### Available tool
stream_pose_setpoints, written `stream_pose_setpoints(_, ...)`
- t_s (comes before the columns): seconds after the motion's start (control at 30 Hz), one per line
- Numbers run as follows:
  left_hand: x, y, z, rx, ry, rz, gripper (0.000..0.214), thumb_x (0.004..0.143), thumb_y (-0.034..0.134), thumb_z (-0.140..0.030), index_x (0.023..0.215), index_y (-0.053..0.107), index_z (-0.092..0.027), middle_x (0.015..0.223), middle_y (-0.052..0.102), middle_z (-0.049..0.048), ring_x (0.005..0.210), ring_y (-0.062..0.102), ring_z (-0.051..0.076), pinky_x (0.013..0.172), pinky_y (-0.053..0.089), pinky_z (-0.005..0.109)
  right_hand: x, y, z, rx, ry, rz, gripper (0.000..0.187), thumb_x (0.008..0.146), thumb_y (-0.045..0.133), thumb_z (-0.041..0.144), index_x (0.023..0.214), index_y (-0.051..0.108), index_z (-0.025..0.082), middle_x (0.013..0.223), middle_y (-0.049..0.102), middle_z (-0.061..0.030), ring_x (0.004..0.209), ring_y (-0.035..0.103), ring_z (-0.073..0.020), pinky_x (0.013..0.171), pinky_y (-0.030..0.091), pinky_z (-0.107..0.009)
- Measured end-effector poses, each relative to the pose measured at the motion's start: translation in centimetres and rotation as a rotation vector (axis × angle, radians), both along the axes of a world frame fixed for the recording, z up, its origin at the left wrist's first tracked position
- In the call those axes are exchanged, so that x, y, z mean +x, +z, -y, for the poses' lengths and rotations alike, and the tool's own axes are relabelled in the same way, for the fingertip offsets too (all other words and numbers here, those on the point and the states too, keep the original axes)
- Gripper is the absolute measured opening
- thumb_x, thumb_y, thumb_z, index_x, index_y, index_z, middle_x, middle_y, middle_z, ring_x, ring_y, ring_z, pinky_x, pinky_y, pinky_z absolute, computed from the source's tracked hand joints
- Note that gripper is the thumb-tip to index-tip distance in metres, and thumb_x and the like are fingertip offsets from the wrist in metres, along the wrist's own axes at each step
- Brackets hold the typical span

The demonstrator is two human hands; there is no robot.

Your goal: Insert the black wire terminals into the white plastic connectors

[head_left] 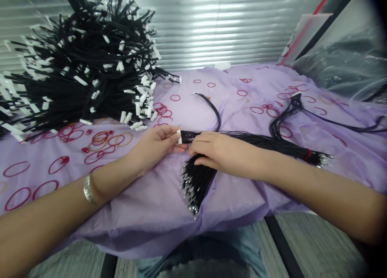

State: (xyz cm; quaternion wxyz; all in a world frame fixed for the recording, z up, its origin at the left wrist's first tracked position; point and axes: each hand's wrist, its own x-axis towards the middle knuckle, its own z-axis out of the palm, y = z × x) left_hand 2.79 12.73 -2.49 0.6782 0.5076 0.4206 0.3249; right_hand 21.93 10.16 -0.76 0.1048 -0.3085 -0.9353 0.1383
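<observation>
My left hand [157, 145] pinches a small white connector [179, 136] at the end of thin black wires. My right hand [216, 152] lies closed over a bundle of black wires [266, 143] that runs right to a red band [307, 154]. Below my right hand a second sheaf of black wires with bare metal tips [195, 185] fans toward the table's front edge. One finished black cable [213, 106] curves away behind the hands.
A large heap of black cables with white connectors [81, 68] fills the back left. Red rubber bands [102, 139] lie scattered over the purple cloth [145, 205]. Another loose black cable bunch [290, 112] and a plastic bag [344, 64] sit at the right.
</observation>
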Motion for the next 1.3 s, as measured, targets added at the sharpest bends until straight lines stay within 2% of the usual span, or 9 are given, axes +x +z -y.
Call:
stream_pose_setpoints(0.1,0.1,0.1,0.1,0.001,0.018,-0.021,0.009,0.079,0.063,-0.021,0.086,0.064,-0.015,0.084,0.072,0.0012,0.069,0.068,0.007,0.068,0.057,0.015,0.0,-0.2,-0.1,-0.036,0.004,-0.015,0.012,0.087,0.052,0.017,0.089,0.064,0.013,0.092,0.060,-0.0076,0.088,0.054,-0.0179,0.084,0.042,-0.032)
stream_pose_setpoints(0.27,0.2,0.5,0.2,-0.030,0.045,-0.037,0.007,0.080,0.060,-0.018,0.086,0.063,-0.016,0.085,0.071,0.0013,0.068,0.067,0.007,0.067,0.056,0.015,0.1,-0.2,-0.1,-0.125,-0.047,-0.185,0.011,0.089,0.048,0.016,0.084,0.058,0.015,0.088,0.057,-0.0037,0.082,0.052,-0.0125,0.076,0.040,-0.024)
stream_pose_setpoints(0.47,0.0,0.3,0.0,-0.007,0.017,-0.011,0.006,0.077,0.065,-0.019,0.082,0.066,-0.017,0.079,0.069,-0.0016,0.070,0.066,0.008,0.069,0.057,0.016,-0.2,0.1,0.1,-0.094,-0.377,-0.321,0.006,0.083,0.047,0.016,0.080,0.052,0.015,0.065,0.053,0.0031,0.057,0.044,-0.0070,0.058,0.031,-0.020)
stream_pose_setpoints(0.57,-0.1,0.1,-0.1,0.005,-0.019,-0.002,0.009,0.077,0.066,-0.021,0.084,0.067,-0.017,0.081,0.069,-0.0004,0.069,0.066,0.008,0.071,0.058,0.018,-0.5,-0.1,-0.1,-0.053,-0.448,-0.326,0.006,0.081,0.049,0.018,0.077,0.052,0.014,0.061,0.051,0.0032,0.054,0.041,-0.0065,0.055,0.028,-0.021)
stream_pose_setpoints(0.67,-0.2,0.0,-0.2,0.023,-0.047,-0.001,0.010,0.077,0.066,-0.023,0.083,0.068,-0.016,0.081,0.069,0.0011,0.069,0.066,0.008,0.071,0.058,0.017,-0.7,-0.4,-0.2,-0.038,-0.474,-0.289,0.009,0.082,0.048,0.020,0.078,0.054,0.014,0.063,0.054,0.0013,0.055,0.043,-0.0076,0.055,0.027,-0.022)
stream_pose_setpoints(1.0,0.0,0.1,-0.1,0.005,-0.011,-0.024,0.007,0.078,0.062,-0.018,0.081,0.068,-0.016,0.081,0.070,0.0009,0.068,0.066,0.007,0.071,0.057,0.017,-1.0,0.0,-0.1,-0.049,-0.509,-0.200,0.011,0.083,0.048,0.019,0.079,0.056,0.013,0.068,0.060,-0.0024,0.059,0.049,-0.0100,0.056,0.028,-0.023)
stream_pose_setpoints(1.3,0.0,0.2,-0.1,0.021,-0.046,-0.039,0.009,0.080,0.060,-0.019,0.083,0.068,-0.016,0.079,0.070,0.0009,0.067,0.067,0.007,0.071,0.058,0.016,-0.9,-0.6,-0.3,-0.061,-0.507,-0.252,0.014,0.083,0.047,0.023,0.080,0.057,0.013,0.066,0.058,-0.0010,0.056,0.047,-0.0087,0.055,0.028,-0.022)
